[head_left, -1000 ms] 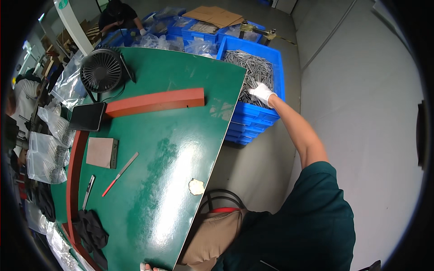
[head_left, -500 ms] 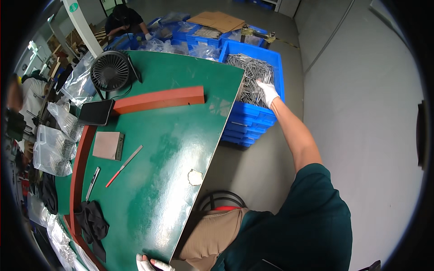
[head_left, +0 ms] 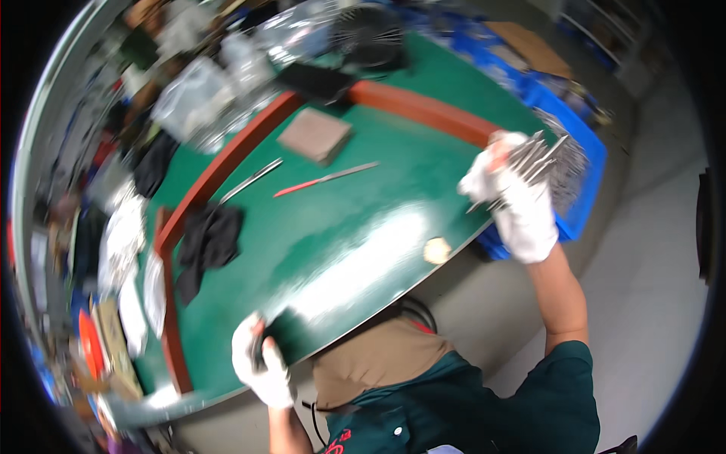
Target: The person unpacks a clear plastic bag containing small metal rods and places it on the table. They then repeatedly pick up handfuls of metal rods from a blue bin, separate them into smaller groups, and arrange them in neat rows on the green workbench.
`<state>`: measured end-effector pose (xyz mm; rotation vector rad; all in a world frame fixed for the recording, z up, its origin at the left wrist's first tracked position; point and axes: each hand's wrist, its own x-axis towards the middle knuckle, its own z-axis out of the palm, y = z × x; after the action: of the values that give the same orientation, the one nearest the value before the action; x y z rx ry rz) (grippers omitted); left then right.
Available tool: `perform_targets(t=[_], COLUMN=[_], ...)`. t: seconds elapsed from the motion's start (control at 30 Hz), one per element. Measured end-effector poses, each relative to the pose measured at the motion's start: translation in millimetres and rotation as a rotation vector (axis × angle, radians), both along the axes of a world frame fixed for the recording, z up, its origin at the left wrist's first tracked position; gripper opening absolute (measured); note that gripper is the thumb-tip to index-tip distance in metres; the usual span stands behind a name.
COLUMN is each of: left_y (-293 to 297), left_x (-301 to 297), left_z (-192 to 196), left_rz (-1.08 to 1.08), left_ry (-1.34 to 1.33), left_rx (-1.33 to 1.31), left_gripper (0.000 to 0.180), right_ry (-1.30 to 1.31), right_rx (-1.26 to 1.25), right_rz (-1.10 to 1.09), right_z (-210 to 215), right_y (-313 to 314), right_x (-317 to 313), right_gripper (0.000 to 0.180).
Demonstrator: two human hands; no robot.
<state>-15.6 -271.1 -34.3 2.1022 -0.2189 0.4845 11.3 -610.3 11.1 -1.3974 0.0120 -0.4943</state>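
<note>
My right hand (head_left: 525, 216), in a white glove with bare fingertips, is closed round a bunch of thin metal rods (head_left: 541, 157). It is above the right part of the green table (head_left: 401, 265), in front of a blue crate (head_left: 592, 178) heaped with similar rods. My left hand (head_left: 261, 367), gloved the same way, is over the table's near edge. Its thumb and forefinger are apart, and nothing shows clearly between them. Motion blurs the picture, so the rods' ends cannot be made out.
Red bars (head_left: 423, 113) frame the table's far and left sides. Inside them lie a brownish block (head_left: 314, 136), a red-handled file (head_left: 325, 179), a utility knife (head_left: 252, 180) and a black cloth (head_left: 208, 242). A black fan (head_left: 367, 38) and a dark tablet (head_left: 316, 82) stand behind.
My right hand has come out of the rod crate with a bunch of rods and moved in over the table. My left hand has come further into view. The whole view has turned leftward.
</note>
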Motion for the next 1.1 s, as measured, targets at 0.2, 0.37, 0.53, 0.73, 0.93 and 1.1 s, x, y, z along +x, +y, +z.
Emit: perform_targets(t=[0.2,0.37,0.53,0.73,0.93,1.1], left_y=[-16,-21,-17,-8,5,2], left_x=[66,89,88,90,95,101], left_z=[18,16,4,-2,-7,-3], left_rz=[-0.44,-0.406,-0.439,-0.465,-0.494,-0.48], left_ry=[0.116,0.342,0.469,0.513,0.436,0.502], left_rx=[-0.6,-0.796,-0.839,-0.907,-0.856,-0.962], left_gripper=[0.075,0.071,0.079,0.083,0.079,0.08], right_ry=[0.103,0.036,0.063,0.146,0.229,0.358], right_rx=[0.145,0.108,-0.003,-0.209,-0.09,0.323], right_rz=[0.56,0.675,0.527,0.714,0.778,0.81], right_z=[-21,-40,-44,-49,-43,-46], right_y=[160,214,208,207,195,195], right_x=[54,72,73,75,80,93], right_gripper=[0.019,0.024,0.03,0.025,0.02,0.017])
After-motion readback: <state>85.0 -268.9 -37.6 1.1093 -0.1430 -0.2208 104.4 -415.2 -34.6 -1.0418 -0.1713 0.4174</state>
